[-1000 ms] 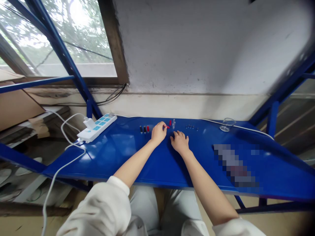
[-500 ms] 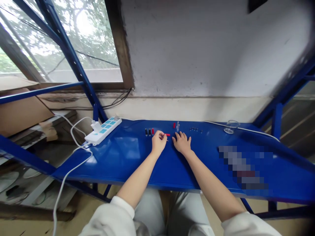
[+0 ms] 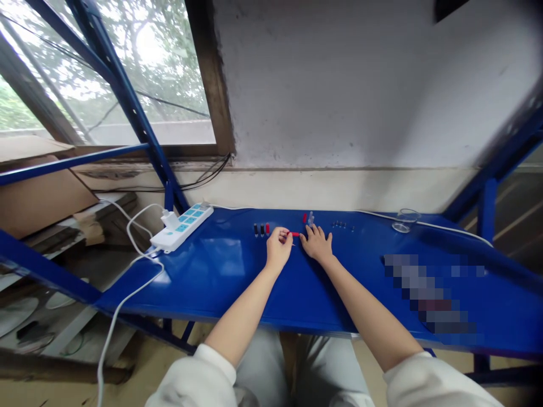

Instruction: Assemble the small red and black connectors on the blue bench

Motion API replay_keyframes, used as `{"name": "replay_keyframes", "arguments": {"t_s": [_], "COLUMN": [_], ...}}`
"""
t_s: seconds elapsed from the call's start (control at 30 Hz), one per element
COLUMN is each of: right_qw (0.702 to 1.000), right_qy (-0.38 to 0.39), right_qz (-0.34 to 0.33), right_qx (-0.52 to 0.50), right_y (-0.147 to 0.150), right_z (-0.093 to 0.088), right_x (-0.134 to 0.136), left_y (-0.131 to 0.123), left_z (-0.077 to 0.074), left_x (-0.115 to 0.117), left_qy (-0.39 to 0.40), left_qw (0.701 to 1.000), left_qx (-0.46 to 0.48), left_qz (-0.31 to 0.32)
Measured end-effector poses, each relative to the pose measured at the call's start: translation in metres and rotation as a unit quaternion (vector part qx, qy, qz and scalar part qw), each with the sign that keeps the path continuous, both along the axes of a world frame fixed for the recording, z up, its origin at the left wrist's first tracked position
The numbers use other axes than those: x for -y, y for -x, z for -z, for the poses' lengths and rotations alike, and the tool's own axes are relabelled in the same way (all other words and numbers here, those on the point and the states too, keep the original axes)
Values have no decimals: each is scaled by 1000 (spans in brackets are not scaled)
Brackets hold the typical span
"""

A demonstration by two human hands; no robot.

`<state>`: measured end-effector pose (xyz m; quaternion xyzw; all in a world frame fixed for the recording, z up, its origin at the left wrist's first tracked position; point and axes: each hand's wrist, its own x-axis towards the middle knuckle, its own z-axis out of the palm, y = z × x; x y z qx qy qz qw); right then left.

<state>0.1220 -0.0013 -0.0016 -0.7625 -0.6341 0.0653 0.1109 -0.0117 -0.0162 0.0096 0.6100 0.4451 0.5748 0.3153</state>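
My left hand (image 3: 279, 249) rests near the middle of the blue table, with a small red connector piece (image 3: 293, 233) pinched in its fingertips, pointing right. My right hand (image 3: 316, 243) lies just beside it, fingers spread, its fingertips almost at the red piece's end and holding nothing. Beyond the hands stand a short row of black and red terminal posts (image 3: 261, 229), a red part (image 3: 304, 218), a clear small part (image 3: 311, 219) and several tiny dark pins (image 3: 343, 225).
The glossy blue metal table (image 3: 220, 294) carries a white power strip (image 3: 182, 228) at its left, with white cables running off the edge. A clear glass (image 3: 406, 221) stands at the back right. A pale wall rises behind, and blue steel uprights frame the bench.
The whole scene has shifted right and down in view as my head moved. My left hand keeps the red piece, and both hands stay close together.
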Motion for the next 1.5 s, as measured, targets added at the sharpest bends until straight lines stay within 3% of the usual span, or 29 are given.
{"name": "replay_keyframes", "arguments": {"t_s": [0.43,0.6,0.7,0.87,1.1,1.33,1.5], "right_qw": [1000,993,974,927,880,808,798], "right_qy": [-17,-102,-182,-281,-310,-302,-284], "right_qz": [-1,-46,-75,-56,-48,-61,-92], "right_qx": [0,-38,-109,-241,-357,-503,-524], "right_y": [0,0,-1,2,0,-3,0], "right_z": [2,-1,-9,-24,-27,-15,-11], "right_x": [3,11,16,25,27,14,13], "left_y": [1,1,2,4,5,5,3], "left_z": [0,-3,-3,2,10,0,-5], "left_x": [2,1,-1,-7,-12,-7,-2], "left_qy": [-5,16,24,37,40,88,106], "left_qw": [999,1000,1000,999,998,990,983], "left_qx": [-36,-2,19,36,57,112,117], "left_qz": [-4,-2,-4,-8,-7,17,89]}}
